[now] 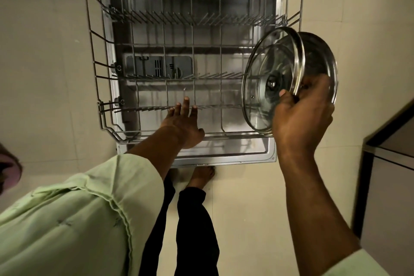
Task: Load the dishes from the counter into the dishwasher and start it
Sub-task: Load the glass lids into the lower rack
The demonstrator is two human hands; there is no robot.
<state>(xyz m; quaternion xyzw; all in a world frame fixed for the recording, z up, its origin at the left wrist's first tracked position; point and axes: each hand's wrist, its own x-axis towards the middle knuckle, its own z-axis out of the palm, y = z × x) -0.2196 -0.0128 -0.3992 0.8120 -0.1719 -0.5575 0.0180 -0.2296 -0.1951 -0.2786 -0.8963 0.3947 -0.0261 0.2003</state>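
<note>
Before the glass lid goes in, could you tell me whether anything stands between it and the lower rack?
The rack holds no dishes. Only the open left hand lies over its front tines, beside the glass lid held in the right hand.

The lid [262, 96] is showing clear glossy glass inside a polished metal rim, and the plate [320, 56] behind it is gleaming as smooth steel. The rack [192, 21] is looking like grey coated wire, the door liner [246, 152] brushed metal, the sleeve [89, 208] soft matt cloth.
</note>
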